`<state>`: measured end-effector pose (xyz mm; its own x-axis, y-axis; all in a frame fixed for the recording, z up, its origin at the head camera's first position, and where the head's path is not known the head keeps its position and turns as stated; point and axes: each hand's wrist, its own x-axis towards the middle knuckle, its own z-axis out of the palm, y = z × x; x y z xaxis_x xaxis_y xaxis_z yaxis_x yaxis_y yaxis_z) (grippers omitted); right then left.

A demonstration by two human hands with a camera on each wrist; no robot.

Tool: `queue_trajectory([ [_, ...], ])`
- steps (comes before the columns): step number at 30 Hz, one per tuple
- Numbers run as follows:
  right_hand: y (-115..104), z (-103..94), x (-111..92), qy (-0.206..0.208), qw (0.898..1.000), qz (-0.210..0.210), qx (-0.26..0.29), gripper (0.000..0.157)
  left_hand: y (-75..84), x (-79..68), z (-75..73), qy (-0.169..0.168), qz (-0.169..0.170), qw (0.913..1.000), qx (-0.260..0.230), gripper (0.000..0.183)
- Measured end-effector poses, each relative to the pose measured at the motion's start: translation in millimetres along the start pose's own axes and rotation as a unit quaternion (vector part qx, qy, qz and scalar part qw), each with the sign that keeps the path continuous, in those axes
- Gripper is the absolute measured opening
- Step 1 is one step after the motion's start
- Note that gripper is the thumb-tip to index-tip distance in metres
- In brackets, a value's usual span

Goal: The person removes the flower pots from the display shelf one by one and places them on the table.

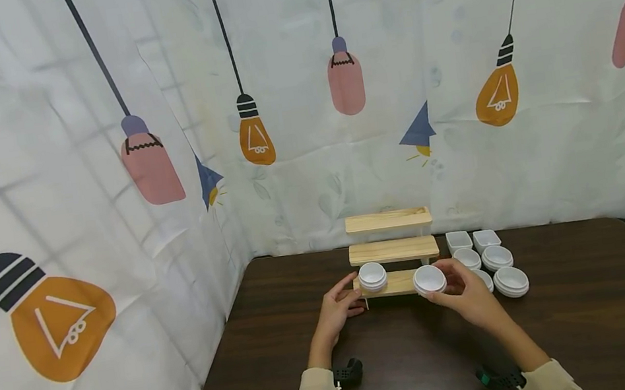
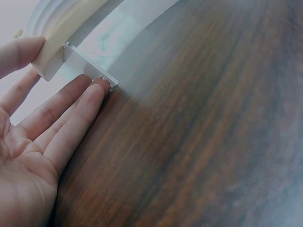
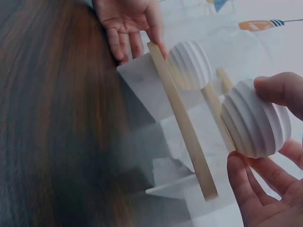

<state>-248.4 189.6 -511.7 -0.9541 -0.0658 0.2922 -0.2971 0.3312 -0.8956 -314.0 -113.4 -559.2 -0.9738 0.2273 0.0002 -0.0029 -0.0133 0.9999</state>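
A three-tier stand with pale wooden shelves (image 1: 400,282) and clear supports (image 2: 90,66) stands at the back of the table. My left hand (image 1: 333,312) holds the left end of its lowest shelf, thumb on the wood and other fingers against the clear support. Close by that thumb, a small white ribbed bowl (image 1: 373,278) sits upright on the shelf. My right hand (image 1: 472,298) grips a second white ribbed bowl (image 3: 255,120) by its side, thumb opposite the fingers. In the right wrist view that bowl is raised off the lowest shelf, near its right end.
Right of the stand, several white dishes stand in two columns: square ones (image 1: 486,239) at the back, round ones (image 1: 511,281) in front. The dark wooden table (image 1: 407,355) reaches back to a white curtain (image 1: 302,203) printed with lamps.
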Motion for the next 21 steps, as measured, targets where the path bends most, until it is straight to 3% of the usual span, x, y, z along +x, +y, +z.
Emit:
queue_trajectory([
  [10, 6.6, -16.1, -13.7, -0.004, 1.000, -0.018, -0.021, 0.054, -0.9, 0.8, 1.8, -0.003, 0.002, 1.0000, -0.002, 0.053],
  [21, 17.4, -36.4, -22.8, -0.008, 0.999, -0.001, -0.035, 0.057, 1.4, -0.7, 0.0, -0.004, -0.001, 1.0000, 0.001, 0.052],
])
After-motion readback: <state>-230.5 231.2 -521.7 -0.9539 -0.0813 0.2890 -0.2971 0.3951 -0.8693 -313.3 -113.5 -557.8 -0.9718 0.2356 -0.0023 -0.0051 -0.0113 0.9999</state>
